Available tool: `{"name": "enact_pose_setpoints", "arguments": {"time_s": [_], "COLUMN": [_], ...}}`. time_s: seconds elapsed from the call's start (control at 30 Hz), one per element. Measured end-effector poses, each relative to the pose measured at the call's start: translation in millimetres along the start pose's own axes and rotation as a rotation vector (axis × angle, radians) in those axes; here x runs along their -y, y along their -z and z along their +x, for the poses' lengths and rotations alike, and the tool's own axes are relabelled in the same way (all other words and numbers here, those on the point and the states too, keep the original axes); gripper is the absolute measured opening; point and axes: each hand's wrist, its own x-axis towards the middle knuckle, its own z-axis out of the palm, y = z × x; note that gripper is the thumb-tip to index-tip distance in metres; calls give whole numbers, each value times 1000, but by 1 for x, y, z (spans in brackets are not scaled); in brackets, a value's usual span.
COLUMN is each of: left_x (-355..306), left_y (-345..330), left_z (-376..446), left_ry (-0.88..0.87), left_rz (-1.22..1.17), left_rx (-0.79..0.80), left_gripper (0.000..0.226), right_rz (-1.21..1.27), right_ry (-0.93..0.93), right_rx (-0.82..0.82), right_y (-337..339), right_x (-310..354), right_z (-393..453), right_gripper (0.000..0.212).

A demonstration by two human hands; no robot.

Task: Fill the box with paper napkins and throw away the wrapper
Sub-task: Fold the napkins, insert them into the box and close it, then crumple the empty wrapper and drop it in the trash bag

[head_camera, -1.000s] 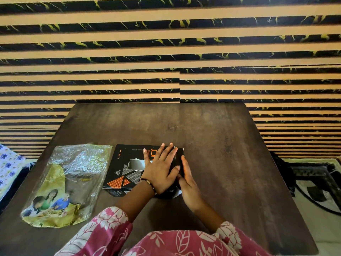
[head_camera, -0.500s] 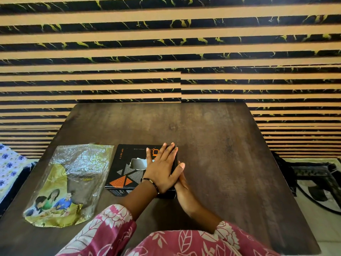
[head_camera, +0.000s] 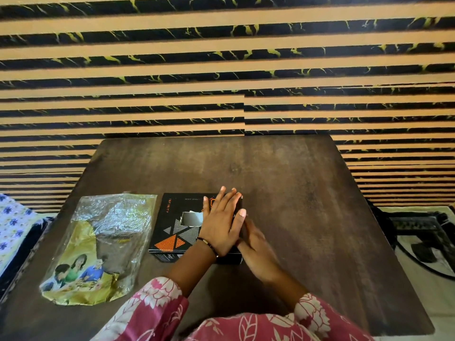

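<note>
A black napkin box (head_camera: 172,232) with orange and grey triangles lies flat on the dark wooden table (head_camera: 295,193). Pale paper (head_camera: 193,219) shows through the torn opening in its top. My left hand (head_camera: 221,225) rests flat on the right half of the lid, fingers straight, thumb at the right edge. My right hand (head_camera: 258,247) is pressed flat against the box's right end, slightly blurred, its fingertips hidden under my left hand. The crumpled clear and gold wrapper (head_camera: 98,242) lies flat to the left of the box, apart from both hands.
A striped black and tan wall rises just behind the table's far edge. A blue flowered cloth (head_camera: 12,225) lies off the left edge. A patterned rug with a dark cable (head_camera: 423,242) is on the floor to the right.
My right hand has slid back along the box's right end and tucked under my left hand. The white bit at the box's near right corner is no longer visible.
</note>
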Motion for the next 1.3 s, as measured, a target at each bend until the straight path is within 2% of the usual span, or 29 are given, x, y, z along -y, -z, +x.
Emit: {"name": "enact_pose_setpoints", "arguments": {"time_s": [0.07, 0.17, 0.33, 0.4, 0.47, 0.7, 0.97, 1.3], "left_x": [5, 26, 73, 82, 85, 87, 105, 132], "left_y": [12, 31, 43, 41, 39, 42, 45, 51], "left_z": [-7, -21, -45, -50, -49, -2, 97, 208], "left_ry": [-13, -25, 65, 96, 106, 99, 75, 76], "left_rz": [-36, 75, 281, 331, 374, 368, 381, 419], "left_rx": [-61, -129, -93, -54, -34, -18, -29, -45], "left_gripper": [71, 66, 71, 74, 68, 60, 63, 65], "right_rz": [-284, -592, -848, -967, -1058, -1070, -1111, -1048], "right_ry": [-24, -11, 147, 167, 190, 122, 139, 179], "right_rx": [-42, -85, -171, -146, -109, -80, -172, -202], "right_y": [5, 6, -32, -45, -47, -29, 3, 35], "right_x": [1, 11, 27, 27, 23, 24, 29, 35], "right_z": [10, 18, 16, 16, 21, 64, 155, 268], "right_gripper": [66, 68, 64, 62, 63, 65, 59, 61]}}
